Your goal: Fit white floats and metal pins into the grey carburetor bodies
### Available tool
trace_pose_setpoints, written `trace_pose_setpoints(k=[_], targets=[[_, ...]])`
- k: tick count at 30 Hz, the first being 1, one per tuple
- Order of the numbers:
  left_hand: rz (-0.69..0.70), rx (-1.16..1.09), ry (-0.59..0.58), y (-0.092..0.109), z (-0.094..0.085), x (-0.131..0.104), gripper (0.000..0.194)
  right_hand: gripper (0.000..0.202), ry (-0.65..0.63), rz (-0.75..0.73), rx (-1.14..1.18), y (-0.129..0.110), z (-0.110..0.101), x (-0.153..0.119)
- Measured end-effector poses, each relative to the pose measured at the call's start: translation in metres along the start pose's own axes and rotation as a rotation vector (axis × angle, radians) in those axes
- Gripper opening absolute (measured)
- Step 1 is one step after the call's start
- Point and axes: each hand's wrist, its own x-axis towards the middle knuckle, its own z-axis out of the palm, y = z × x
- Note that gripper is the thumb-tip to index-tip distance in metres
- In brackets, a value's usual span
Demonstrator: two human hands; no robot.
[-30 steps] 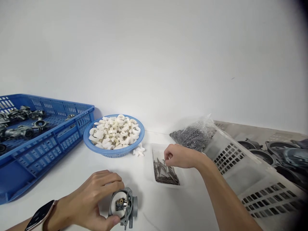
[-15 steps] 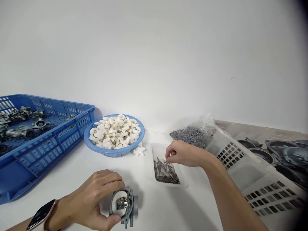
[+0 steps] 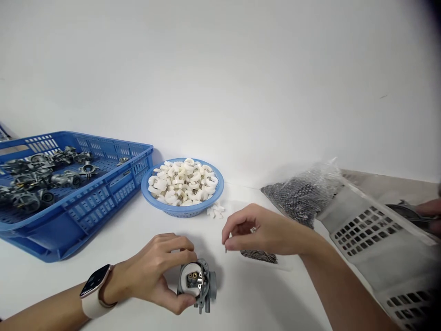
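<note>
My left hand (image 3: 160,269) is wrapped around a grey metal carburetor body (image 3: 212,285), its open bowl side facing up, on or just above the white table. Inside the bowl sits a white float (image 3: 186,273), beside brass jets. Above and right of the carburetor, my right hand (image 3: 246,232) is pinched closed on a thin metal pin (image 3: 225,250); only the pin's tip shows below the fingers. Behind and beneath that hand lies a heap of similar pins (image 3: 260,256) in a shallow white tray (image 3: 284,266), mostly hidden by the hand and forearm.
A blue basket (image 3: 186,211) of white floats stands at the back, several loose floats (image 3: 216,211) beside it. Left is a blue crate (image 3: 99,202) of carburetor bodies. Right are a plastic bag of dark parts (image 3: 299,195) and a white crate (image 3: 365,262). Another person's hand (image 3: 429,209) reaches in there.
My right hand has lifted from the pin tray and moved left toward the carburetor with a pin. The view has shifted left. A co-worker's hand has appeared at the right edge.
</note>
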Motion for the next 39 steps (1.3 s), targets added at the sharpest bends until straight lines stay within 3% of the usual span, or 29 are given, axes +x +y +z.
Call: trace_pose_setpoints(k=[4,10,21,39], targets=[[-0.009,-0.002,0.016,0.002,0.0,0.0,0.037,0.024,-0.111,-0.01,0.089,0.008,0.022,0.019],[0.043,0.078,0.047,0.005,-0.002,0.0,0.043,0.026,-0.102,-0.011,0.151,0.017,0.034,0.032],[0.016,0.041,0.081,0.007,0.002,0.0,0.033,0.02,-0.236,0.039,0.302,0.02,0.035,0.034],[-0.015,-0.076,0.099,0.003,0.006,-0.001,0.042,0.018,-0.201,0.028,0.288,0.016,0.038,0.035]])
